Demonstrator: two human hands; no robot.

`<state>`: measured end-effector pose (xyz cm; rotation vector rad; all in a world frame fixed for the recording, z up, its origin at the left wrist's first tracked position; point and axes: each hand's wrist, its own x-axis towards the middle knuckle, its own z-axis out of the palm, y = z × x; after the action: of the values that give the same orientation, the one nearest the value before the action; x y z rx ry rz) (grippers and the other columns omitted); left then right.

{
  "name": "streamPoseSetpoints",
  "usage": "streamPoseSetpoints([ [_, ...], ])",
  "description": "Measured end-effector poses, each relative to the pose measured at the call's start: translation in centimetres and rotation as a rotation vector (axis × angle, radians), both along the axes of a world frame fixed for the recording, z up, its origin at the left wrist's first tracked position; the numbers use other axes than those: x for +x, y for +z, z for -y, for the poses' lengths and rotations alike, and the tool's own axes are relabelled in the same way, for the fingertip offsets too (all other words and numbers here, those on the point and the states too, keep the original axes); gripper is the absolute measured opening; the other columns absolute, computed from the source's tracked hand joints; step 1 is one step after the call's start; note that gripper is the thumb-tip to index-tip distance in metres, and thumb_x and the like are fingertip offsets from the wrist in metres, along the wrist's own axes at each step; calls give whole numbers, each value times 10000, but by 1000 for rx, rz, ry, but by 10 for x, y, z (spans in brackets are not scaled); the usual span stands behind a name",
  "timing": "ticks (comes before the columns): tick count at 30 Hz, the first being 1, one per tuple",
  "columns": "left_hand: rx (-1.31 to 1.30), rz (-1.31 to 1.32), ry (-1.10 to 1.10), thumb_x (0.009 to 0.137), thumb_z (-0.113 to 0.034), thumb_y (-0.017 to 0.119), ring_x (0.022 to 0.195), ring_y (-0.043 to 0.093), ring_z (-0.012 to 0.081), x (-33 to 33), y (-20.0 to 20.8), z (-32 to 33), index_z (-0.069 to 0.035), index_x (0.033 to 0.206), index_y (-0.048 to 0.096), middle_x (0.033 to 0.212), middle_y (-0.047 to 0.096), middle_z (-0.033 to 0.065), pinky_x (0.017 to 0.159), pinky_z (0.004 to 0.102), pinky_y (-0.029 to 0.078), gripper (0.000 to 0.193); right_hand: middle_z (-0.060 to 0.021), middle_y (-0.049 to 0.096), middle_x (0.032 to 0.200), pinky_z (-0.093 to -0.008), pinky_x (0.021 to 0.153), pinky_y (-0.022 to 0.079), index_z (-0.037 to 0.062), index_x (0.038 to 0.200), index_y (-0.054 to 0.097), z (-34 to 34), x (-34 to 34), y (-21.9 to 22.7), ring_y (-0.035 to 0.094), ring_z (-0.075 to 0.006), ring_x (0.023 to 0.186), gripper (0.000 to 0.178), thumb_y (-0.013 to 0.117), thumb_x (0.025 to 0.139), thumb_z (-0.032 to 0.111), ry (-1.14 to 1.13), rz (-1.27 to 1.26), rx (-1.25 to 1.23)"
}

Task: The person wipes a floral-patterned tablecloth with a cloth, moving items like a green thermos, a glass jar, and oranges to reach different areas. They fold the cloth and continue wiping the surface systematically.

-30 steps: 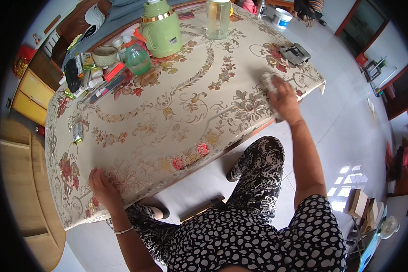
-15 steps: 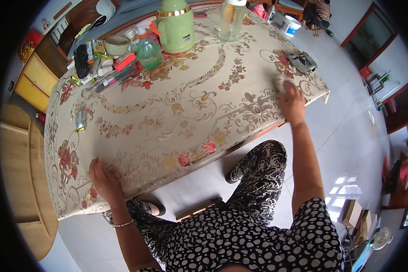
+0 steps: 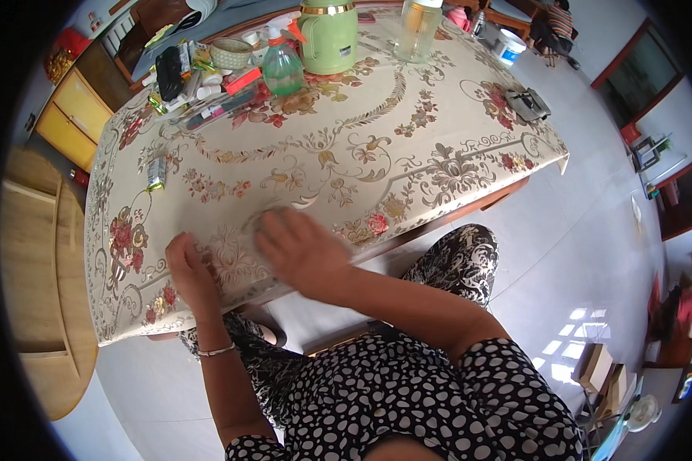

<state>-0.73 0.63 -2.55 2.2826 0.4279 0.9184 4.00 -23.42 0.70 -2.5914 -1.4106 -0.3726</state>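
Note:
My right hand (image 3: 300, 250), smeared by motion, presses palm-down on the flowered tablecloth (image 3: 315, 180) near the front edge. A pale wadded cloth appears to be under its fingers, mostly hidden by them. To its left, my left hand (image 3: 191, 265) rests on the tablecloth close to the near edge, fingers loosely bent and nothing visible in them. Beyond that hand lies a small silver-and-green packet (image 3: 156, 174).
At the far left are a green spray bottle (image 3: 283, 71), a woven bowl (image 3: 231, 54), a black pouch (image 3: 169, 73) and a red box (image 3: 243, 81). A green thermos (image 3: 329, 42) and a clear jug (image 3: 417, 34) stand at the back. A grey pouch (image 3: 527, 104) lies at the right edge.
My right hand has swept from the table's right side across to the left, near my left hand. My left hand has shifted slightly. The view has turned a little.

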Motion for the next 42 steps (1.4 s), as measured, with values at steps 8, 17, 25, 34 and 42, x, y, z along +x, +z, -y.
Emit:
streamPoseSetpoints([
  [8, -604, 225, -7, 1004, -233, 444, 1027, 546, 184, -10, 4, -21, -3, 1151, 570, 1158, 588, 75, 920, 322, 439, 301, -199, 477, 1299, -466, 972, 374, 26, 1237, 539, -109, -35, 0, 457, -372, 1158, 459, 545, 833, 245, 118, 188, 119],
  [17, -363, 106, 70, 987, -181, 477, 1042, 530, 159, -13, 2, -16, -11, 1153, 575, 1133, 583, 71, 939, 296, 403, 257, -40, 538, 1152, -313, 765, 448, 164, 1032, 543, 18, 6, -8, 537, -196, 973, 323, 595, 719, 225, 117, 471, 253],
  [25, -311, 77, 54, 972, -127, 488, 1059, 536, 172, -12, -7, -24, -15, 1157, 579, 1124, 590, 85, 948, 300, 400, 235, -40, 522, 1208, -350, 807, 434, 186, 1178, 539, 202, 73, -21, 527, -214, 1026, 438, 576, 743, 142, -7, 326, 124],
  [34, -225, -69, 151, 964, -159, 500, 1008, 566, 184, -9, 10, -7, -12, 1171, 579, 1126, 603, 90, 890, 302, 441, 266, -45, 493, 1290, -423, 892, 434, 168, 1237, 514, 363, 124, -24, 510, -254, 1090, 678, 697, 591, 75, -457, 325, 5],
  [42, -99, -68, 88, 964, -164, 495, 1037, 563, 205, -6, -1, -22, -1, 1175, 572, 1147, 599, 94, 909, 312, 436, 277, -12, 459, 1321, -411, 920, 423, 222, 1293, 465, 409, 138, -29, 484, -262, 1155, 685, 724, 665, 129, -993, 350, 45],
])
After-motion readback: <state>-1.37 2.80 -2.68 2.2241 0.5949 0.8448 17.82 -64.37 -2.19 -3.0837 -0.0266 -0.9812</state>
